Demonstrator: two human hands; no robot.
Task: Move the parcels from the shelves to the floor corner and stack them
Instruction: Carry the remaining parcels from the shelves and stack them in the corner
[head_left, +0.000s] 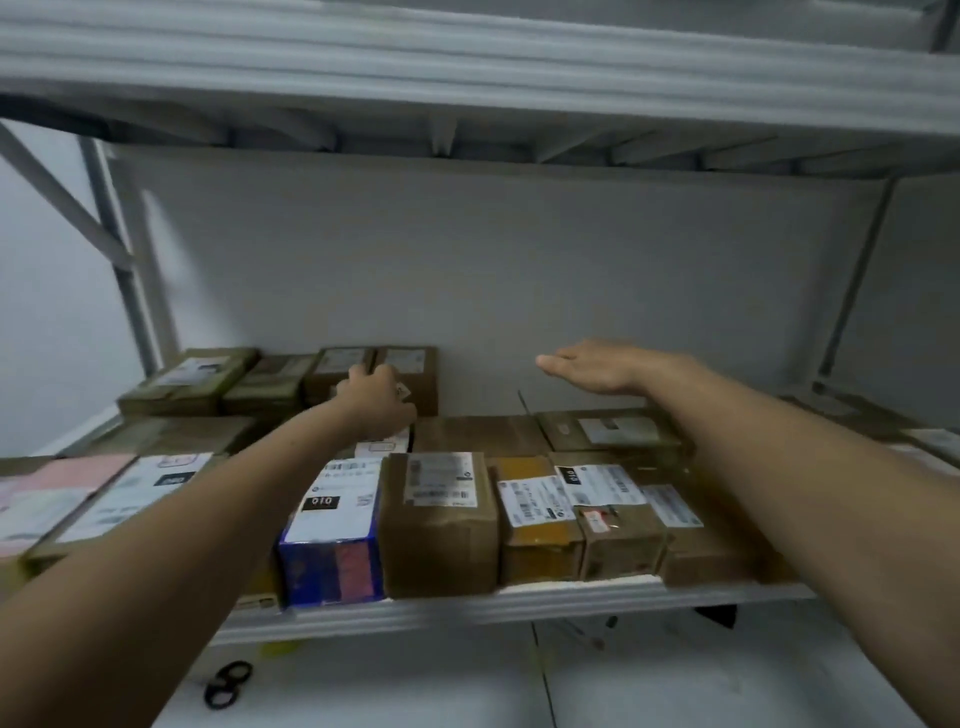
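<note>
While the left hand (376, 400) reaches deep toward the back wall, its fingers curl against the top front edge where 2 brown parcels meet, the left back parcel (337, 366) and the right back parcel (418, 371). Blur hides whether the fingers truly grip either one. Off to its right, the right hand (597, 371) lies flat, palm down, fingers straight, holding nothing. It hovers apart from the labelled brown parcel (615, 434) beneath it.

Left of the left hand sit flat olive parcels (192, 382), side by side. Nearer the person than both hands, a front row lines the shelf edge (519, 603): a blue box (332, 558) under the left forearm, a tall brown box (439, 525) touching its right side, then smaller labelled boxes. Below that edge, black scissors (228, 683) lie on a white surface. Above both hands runs the upper shelf (467, 67).
</note>
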